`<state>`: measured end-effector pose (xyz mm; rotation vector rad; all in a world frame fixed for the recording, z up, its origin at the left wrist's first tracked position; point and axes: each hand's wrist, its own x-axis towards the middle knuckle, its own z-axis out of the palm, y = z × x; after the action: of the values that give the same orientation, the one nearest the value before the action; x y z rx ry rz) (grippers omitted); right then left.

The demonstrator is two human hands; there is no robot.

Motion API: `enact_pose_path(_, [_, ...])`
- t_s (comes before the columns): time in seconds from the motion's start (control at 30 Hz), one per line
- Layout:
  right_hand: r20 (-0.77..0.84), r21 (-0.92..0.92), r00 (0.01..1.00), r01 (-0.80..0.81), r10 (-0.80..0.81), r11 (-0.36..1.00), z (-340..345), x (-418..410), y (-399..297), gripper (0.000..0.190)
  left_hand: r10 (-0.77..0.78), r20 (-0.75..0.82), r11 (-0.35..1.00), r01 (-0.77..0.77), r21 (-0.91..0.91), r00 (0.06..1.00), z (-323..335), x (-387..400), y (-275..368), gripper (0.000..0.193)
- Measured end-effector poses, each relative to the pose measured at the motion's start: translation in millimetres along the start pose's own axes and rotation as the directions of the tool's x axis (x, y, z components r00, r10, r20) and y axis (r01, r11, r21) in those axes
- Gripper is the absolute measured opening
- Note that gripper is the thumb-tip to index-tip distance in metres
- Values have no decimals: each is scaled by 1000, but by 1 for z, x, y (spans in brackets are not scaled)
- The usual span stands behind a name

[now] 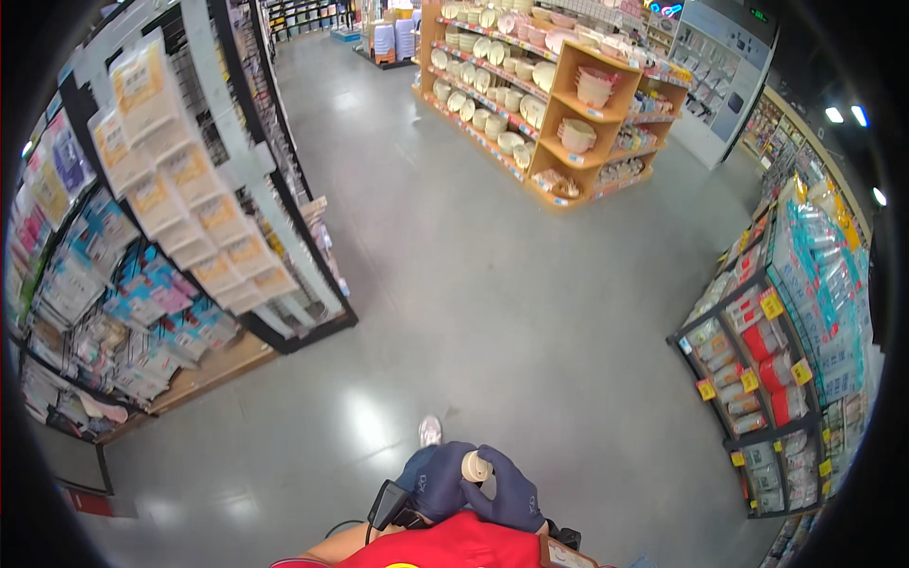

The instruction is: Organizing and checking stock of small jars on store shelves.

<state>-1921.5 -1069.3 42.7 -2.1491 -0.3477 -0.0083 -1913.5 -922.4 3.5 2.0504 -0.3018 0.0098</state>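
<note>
Close to my body, a small cream-coloured round item (pixel 476 466), either a cup or a roll, sits between my two hands. Both hands wear dark blue gloves. My left hand (pixel 442 479) wraps it from the left side, and my right hand (pixel 513 493) curls around it from the right, fingers at its upper and lower edges. Black devices are strapped at both wrists. The item's underside is hidden by the gloves.
Grey floor (pixel 490 298) stretches ahead. A hanging-goods rack (pixel 234 213) stands left, with packaged items on it. Wooden shelves of crockery (pixel 522 106) are at the far middle. On the right is a black shelf unit (pixel 746 362) with yellow tags. A shoe (pixel 429 431) shows below.
</note>
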Motion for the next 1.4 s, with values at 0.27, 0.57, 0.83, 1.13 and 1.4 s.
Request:
enact_pose_path(0.27, [-186,-159,983,-35,5,987,-36,207,16,50,-30,101,995,20,98,994,-48,225,-17,38])
enact_pose_path(0.57, [-118,103,987,-97,109,990,-59,428,123,49,93,-29,995,-92,48,995,-37,445,-109,36])
enact_pose_path(0.83, [174,256,979,60,-107,965,-68,660,154,41,-131,-150,974,156,167,980,-113,613,-135,52])
enact_pose_path(1.13, [413,538,898,-105,-152,836,23,895,152,48,-444,-219,868,355,-348,869,-226,762,-254,53])
enact_pose_path(1.4, [592,481,803,-283,-69,830,68,1135,115,34,-445,-17,743,359,-565,895,-391,922,-313,76])
